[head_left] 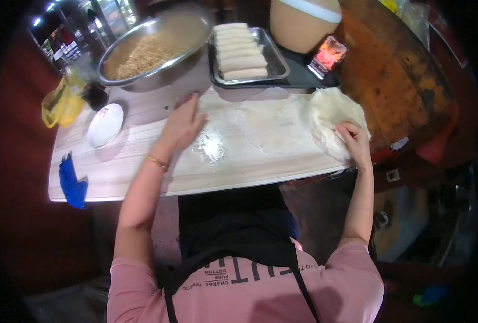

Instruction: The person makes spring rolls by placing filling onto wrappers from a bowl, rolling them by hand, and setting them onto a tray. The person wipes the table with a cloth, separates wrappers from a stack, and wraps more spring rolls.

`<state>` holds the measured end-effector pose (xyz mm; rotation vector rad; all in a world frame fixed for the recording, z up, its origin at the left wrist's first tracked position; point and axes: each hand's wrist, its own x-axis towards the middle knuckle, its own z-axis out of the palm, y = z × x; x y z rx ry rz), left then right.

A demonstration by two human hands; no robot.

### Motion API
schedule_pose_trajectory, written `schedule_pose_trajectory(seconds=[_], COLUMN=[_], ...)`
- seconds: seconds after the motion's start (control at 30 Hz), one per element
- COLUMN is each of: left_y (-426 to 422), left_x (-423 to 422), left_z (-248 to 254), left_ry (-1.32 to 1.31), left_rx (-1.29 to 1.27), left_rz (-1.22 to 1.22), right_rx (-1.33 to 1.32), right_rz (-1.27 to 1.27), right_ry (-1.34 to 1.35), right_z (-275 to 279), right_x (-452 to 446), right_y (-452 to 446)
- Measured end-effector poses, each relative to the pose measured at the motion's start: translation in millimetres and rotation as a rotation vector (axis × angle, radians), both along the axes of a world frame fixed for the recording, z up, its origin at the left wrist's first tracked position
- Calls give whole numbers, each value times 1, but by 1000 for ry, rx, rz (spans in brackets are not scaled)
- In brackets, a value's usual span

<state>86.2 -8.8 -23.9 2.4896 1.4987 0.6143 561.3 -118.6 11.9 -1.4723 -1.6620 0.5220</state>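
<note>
My left hand (184, 125) is over the light wood-grain table (136, 161), its fingers apart and nothing in them. On the right, my right hand (353, 133) has its fingers bent together on the edge of a stack of thin white wrapper sheets (338, 113). A thin, pale sheet (274, 126) lies flat on the table left of the stack. Between it and my left hand the surface shines with a wet-looking glare. Rolled white pieces (241, 51) are lined up in a metal tray (282, 64) beyond the hands.
A large metal bowl (107, 81) with shredded filling stands at the back left. Nearer are a white dish (105, 126), a yellow bag (64, 105) and a blue cloth-like item (73, 183). A phone (327, 56) leans on a tan container (303, 27).
</note>
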Motion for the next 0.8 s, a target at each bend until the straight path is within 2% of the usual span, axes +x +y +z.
schedule_pose_trajectory(seconds=[0.07, 0.13, 0.2, 0.23, 0.3, 0.37, 0.4, 0.43, 0.47, 0.5, 0.53, 0.57, 0.63, 0.7, 0.8], left_y=[-7, -32, -50, -61, -88, -109, -107, -117, -117, -112, -121, -118, -128, -134, -127], left_x=[24, 47, 47, 40, 10, -49, -94, -129, -188, -271, -317, -373, -390, -402, -426], left_z=[-18, -3, 4, 2, 32, 64, 55, 78, 76, 52, 54, 31, 25, 9, -26], left_ry=[-33, -104, -239, -148, -229, -210, -243, -309, -153, 19, 290, 551, 496, 253, 292], left_rx=[16, -113, -91, 52, 110, 343, 475, 543, 672, 763, 682, 554, 254, -67, -53], left_rz=[-130, -168, -303, -296, -133, 222, 444, 671, 857, 948, 1050, 1245, 1317, 1192, 1014], right_rx=[-30, -53, -9, -32, -4, 35, 22, 23, 26, 22, 12, 4, 11, 20, 28], right_rz=[-32, -46, -64, -75, -22, 14, 17, 28, 31, 9, 20, 27, 9, -4, -3], right_ry=[-58, -61, -85, -38, -87, -22, -18, -6, 4, 3, 5, 9, -9, -16, 23], right_z=[-4, 3, 3, 3, -1, -9, -10, -9, -8, -5, -3, -2, -6, -8, -10], right_x=[3, -7, -9, -10, -4, 1, 1, 1, 2, 2, -2, -2, 2, 4, 0], right_y=[5, 5, 5, 4, 4, 6, 7, 7, 7, 5, 5, 5, 7, 6, 5])
